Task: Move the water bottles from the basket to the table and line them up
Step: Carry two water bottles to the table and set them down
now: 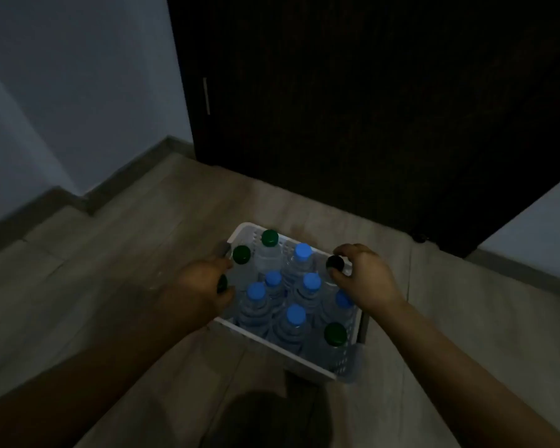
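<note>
water bottles are all packed upright in the white basket, low in the centre of the frame. no table shows in this view, so i judge none has been moved yet. the dark door fills the upper right, and the pale floor below it carries the basket, set where both arms can reach down into it. the bottles stand neck-up and touching, which leaves their caps as the easy handle. the left hand, at the basket's left edge, curls fingers and thumb round a green cap half hidden under it. the right hand, at the basket's right edge, arches from above, fingertips closed narrowly on a dark cap. both forearms slope in from the lower corners, wrists bent down. i judge a two-bottle lift is about to start.
</note>
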Demonstrator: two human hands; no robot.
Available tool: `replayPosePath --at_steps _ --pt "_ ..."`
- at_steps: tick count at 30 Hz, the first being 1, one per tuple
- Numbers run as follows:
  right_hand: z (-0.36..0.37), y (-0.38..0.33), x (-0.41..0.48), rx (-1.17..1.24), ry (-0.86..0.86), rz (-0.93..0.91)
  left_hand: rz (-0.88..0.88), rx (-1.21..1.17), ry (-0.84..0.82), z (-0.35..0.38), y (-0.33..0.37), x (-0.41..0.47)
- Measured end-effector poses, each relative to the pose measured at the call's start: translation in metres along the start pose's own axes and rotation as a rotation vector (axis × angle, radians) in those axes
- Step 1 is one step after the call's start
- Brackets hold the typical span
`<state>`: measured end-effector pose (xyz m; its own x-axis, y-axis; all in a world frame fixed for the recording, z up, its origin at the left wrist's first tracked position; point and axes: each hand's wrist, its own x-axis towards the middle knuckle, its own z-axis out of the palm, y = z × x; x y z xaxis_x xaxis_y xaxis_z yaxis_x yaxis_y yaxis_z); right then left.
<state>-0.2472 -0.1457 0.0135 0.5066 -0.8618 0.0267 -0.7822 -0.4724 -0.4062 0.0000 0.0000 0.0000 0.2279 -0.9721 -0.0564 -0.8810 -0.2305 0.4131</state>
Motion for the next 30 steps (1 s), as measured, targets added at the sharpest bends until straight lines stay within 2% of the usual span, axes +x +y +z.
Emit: replayPosePath --at_steps 7,11,19,25,30 --pt "0.013 -0.001 0.012 -0.038 -0.079 0.052 0.133 0.011 0.089 0.015 -0.018 -0.003" --pt "0.023 0.002 0.015 -0.021 -0.093 0.098 0.08 -0.031 0.132 0.022 -0.025 0.001" --pt "0.028 0.009 0.015 0.164 0.008 0.171 -0.013 -0.204 0.167 0.028 -0.033 0.002" --pt "0.004 -0.004 0.017 0.214 0.14 0.139 -0.046 -0.281 0.154 0.001 -0.013 0.003" --pt "-0.041 -0.024 0.018 0.198 0.122 0.111 -0.038 -0.25 0.174 -0.044 0.011 0.003"
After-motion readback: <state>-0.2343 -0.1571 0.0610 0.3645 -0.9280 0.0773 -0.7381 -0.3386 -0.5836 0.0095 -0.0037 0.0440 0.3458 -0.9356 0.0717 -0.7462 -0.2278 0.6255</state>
